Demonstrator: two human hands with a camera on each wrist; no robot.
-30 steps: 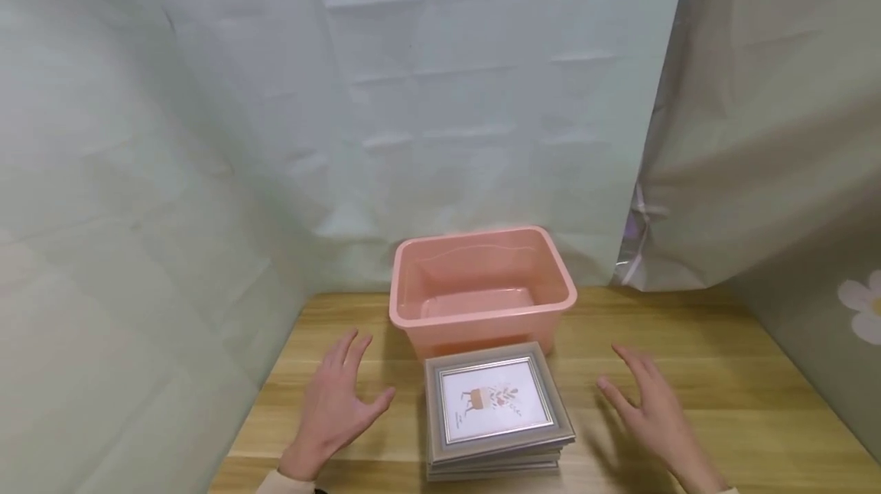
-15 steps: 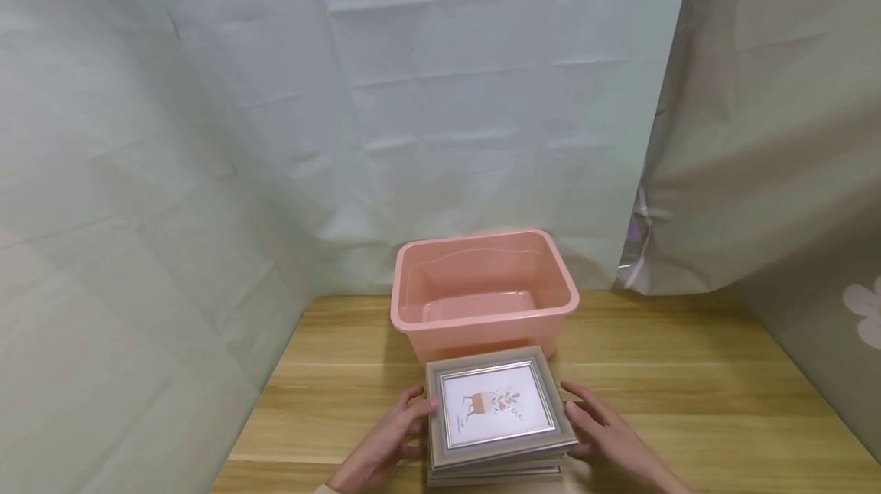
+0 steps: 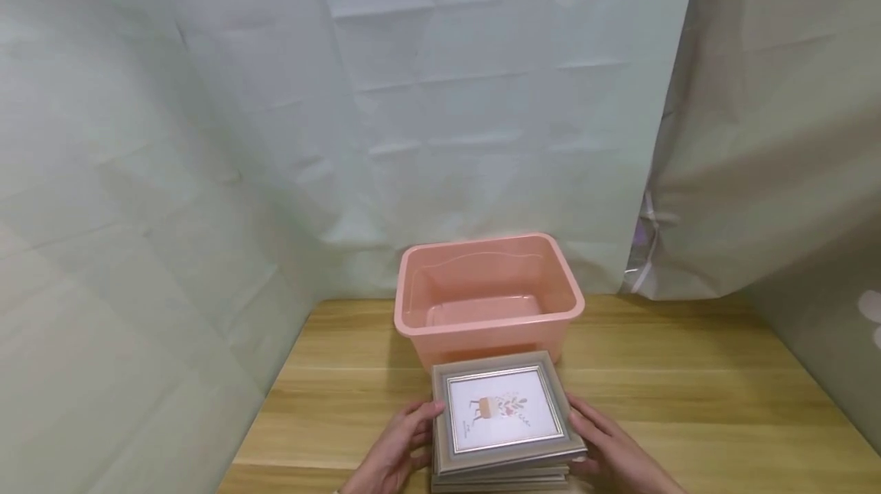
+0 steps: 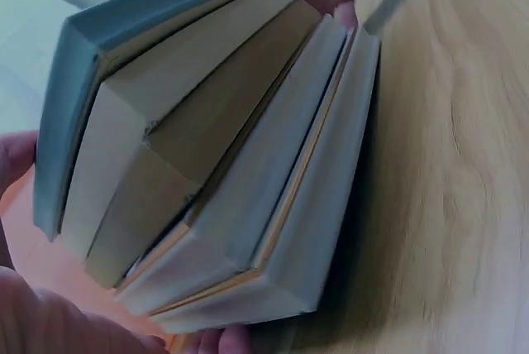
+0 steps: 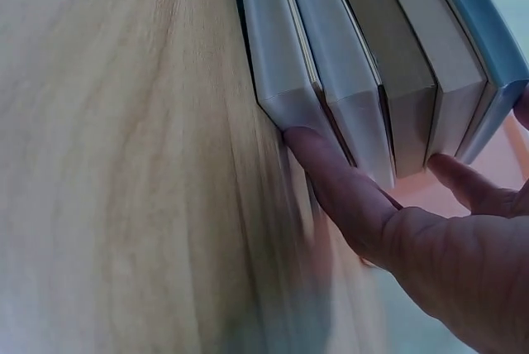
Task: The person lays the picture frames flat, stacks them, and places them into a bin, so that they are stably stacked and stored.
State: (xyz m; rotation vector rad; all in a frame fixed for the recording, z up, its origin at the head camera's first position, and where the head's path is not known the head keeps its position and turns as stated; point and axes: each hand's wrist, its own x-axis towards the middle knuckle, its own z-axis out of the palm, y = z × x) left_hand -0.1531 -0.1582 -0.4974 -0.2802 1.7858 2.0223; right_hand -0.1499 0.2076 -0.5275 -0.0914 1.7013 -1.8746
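A stack of several picture frames [image 3: 505,411] lies flat at the front middle of the table. The top one has a grey-beige border and a print of a plant on a brown legged stand. From the left side my left hand [image 3: 394,450] holds the stack, its thumb at the top frame's edge. My right hand [image 3: 607,444] grips the opposite side. Seen from the left wrist, the frames' edges [image 4: 240,147] fan out unevenly, the top one bluish, with fingertips showing under the lowest. In the right wrist view, one finger [image 5: 331,176] reaches the bottom frame's corner.
Right behind the stack stands a pink plastic bin [image 3: 489,326] with nothing visible inside; the top frame overlaps its front wall in the head view. The wooden table [image 3: 688,372] meets pale hanging sheets [image 3: 482,96] at the back and sides.
Both hands were spread apart on either side of the stack, then came inward to its edges and now grip it. The view has shifted slightly.
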